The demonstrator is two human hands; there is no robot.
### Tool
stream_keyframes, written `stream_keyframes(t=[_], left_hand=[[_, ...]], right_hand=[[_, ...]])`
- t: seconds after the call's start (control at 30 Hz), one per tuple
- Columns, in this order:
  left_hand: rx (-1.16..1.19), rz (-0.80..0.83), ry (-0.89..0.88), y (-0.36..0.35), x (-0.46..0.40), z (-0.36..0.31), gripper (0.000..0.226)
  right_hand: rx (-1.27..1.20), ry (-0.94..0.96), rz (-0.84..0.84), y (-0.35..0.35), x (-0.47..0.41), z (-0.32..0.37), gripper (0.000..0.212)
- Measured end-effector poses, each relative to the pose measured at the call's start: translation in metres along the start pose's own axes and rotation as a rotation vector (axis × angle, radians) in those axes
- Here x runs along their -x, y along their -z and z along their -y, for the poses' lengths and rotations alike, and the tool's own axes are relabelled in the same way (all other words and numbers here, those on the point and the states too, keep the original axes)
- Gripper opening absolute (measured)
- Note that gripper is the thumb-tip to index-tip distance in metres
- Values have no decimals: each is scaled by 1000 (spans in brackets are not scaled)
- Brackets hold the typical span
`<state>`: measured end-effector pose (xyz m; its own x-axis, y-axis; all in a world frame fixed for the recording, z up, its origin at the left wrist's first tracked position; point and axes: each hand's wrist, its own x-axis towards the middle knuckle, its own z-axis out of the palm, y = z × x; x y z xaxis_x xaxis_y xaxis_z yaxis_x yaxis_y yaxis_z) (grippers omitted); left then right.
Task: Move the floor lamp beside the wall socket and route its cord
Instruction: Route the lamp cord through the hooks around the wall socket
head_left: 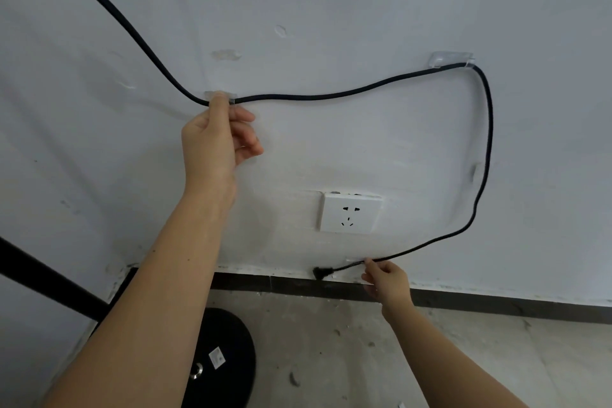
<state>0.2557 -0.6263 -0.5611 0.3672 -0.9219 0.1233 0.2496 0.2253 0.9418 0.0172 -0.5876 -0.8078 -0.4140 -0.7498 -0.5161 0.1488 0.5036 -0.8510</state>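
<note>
A black lamp cord (318, 97) runs down from the upper left, across the white wall, through a clear clip (452, 59) at the upper right, then loops down to its black plug (323, 272) near the skirting. My left hand (218, 139) presses the cord at a second clear clip (218, 95), fingers pinched on it. My right hand (385, 280) pinches the cord just behind the plug, below the white wall socket (350, 216). The lamp's round black base (225, 354) stands on the floor at the lower left, its black pole (49, 281) slanting up to the left.
A dark skirting strip (496, 303) runs along the foot of the wall. The concrete floor (364, 358) below is stained and dusty. A corner of the room lies at the left behind the lamp pole.
</note>
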Motion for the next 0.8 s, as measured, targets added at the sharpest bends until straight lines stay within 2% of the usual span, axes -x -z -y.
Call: stream_keyframes(t=[0.13, 0.47, 0.8], left_hand=[[-34, -12, 35, 0, -2, -5, 45], [-48, 23, 49, 0, 0, -9, 47], [-59, 17, 51, -2, -1, -11, 46]], right_hand=[[-26, -32, 38, -1, 0, 5, 20], [-26, -134, -17, -12, -6, 10, 18], [-231, -208, -60, -18, 0, 10, 18]])
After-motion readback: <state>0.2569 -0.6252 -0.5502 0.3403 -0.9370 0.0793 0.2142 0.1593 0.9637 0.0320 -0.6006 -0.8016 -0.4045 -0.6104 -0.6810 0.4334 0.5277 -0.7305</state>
